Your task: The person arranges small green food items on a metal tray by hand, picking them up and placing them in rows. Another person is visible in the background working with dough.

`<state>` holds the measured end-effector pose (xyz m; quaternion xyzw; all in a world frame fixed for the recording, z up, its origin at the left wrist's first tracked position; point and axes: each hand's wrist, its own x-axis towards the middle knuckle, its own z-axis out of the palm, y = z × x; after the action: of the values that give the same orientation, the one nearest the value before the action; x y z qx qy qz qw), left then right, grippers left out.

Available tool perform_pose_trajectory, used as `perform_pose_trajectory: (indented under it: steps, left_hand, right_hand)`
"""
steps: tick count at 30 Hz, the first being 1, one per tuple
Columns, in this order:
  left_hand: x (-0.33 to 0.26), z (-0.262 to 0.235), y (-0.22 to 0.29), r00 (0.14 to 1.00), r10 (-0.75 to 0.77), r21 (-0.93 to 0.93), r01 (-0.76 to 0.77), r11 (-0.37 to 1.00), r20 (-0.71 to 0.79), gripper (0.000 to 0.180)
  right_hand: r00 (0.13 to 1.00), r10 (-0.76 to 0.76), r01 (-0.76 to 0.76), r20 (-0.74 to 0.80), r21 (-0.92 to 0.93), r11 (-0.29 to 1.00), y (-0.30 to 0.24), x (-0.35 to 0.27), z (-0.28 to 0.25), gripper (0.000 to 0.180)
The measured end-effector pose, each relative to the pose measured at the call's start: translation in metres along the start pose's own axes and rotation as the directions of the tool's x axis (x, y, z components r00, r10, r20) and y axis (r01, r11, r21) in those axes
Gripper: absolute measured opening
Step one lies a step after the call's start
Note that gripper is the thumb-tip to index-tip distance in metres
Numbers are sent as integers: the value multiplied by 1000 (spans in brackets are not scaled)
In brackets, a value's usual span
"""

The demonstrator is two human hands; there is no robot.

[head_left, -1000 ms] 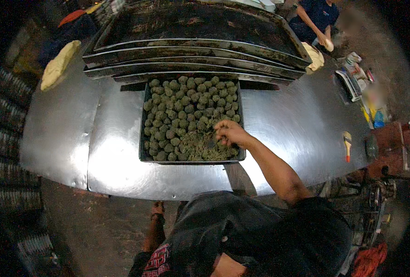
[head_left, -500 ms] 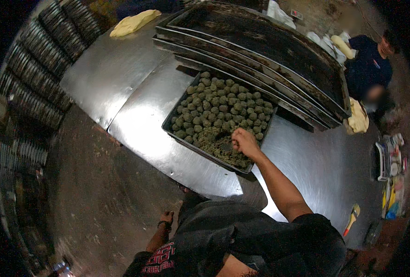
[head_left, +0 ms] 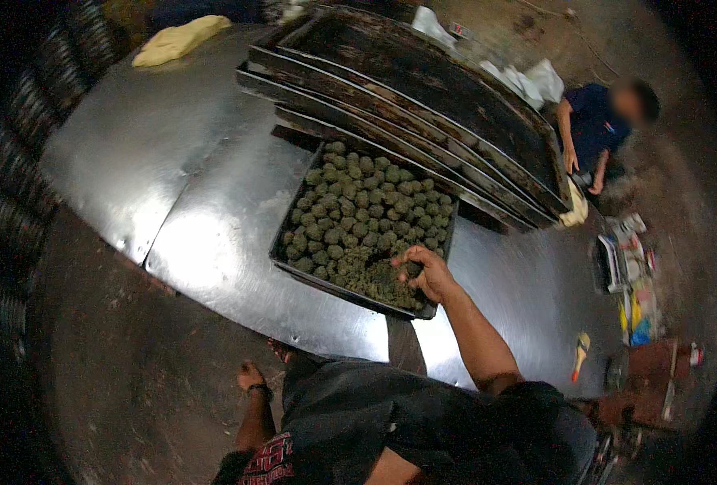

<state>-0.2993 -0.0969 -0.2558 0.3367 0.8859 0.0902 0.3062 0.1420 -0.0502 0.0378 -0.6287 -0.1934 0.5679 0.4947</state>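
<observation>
A dark rectangular tray [head_left: 332,283] holds many greenish-brown balls [head_left: 347,208], with loose crumbly paste [head_left: 366,271] of the same colour at its near side. My right hand [head_left: 435,279] is over the paste at the tray's near right corner. Its thumb and fingers are curled round a dark lump of the paste, partly hidden by the fingers. Down at my left side, away from the table, hangs my left hand [head_left: 250,377], a dark band at its wrist. Its fingers look loosely curled in, and nothing shows in them.
Stacked large black baking trays [head_left: 423,89] lean over the far side of the metal table [head_left: 221,283]. Pale dough [head_left: 182,40] lies far left, more dough [head_left: 575,204] at the right. A brush [head_left: 580,356] lies near right. Another person [head_left: 601,125] stands beyond the table's right end.
The view has shifted, so the tray and table sit further left. My right hand's fingers have spread from a closed bunch into a curl round a lump. The other person's arms now reach down toward the dough.
</observation>
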Motion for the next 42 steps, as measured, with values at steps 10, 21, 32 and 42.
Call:
perform_pose_trajectory:
  steps: [10, 21, 32, 42]
  left_hand:
    - [44, -204, 255, 637, 482, -595, -760, 261, -601, 44]
    - [-24, -156, 359, 62, 988, -813, -577, -82, -143, 34]
    - [-124, -104, 347, -674, 653, -254, -737, -627, 346, 56]
    - [-118, -72, 327, -790, 559, 2, -578, -816, 252, 50]
  right_hand:
    - [866, 97, -4, -491, 187, 982, -4, 5, 54, 29]
    - [873, -204, 168, -443, -120, 979, -42, 72, 103, 47]
    - [871, -489, 288, -39, -768, 573, -104, 75, 93, 42]
    - [771, -350, 572, 533, -821, 10, 10, -1, 20, 33]
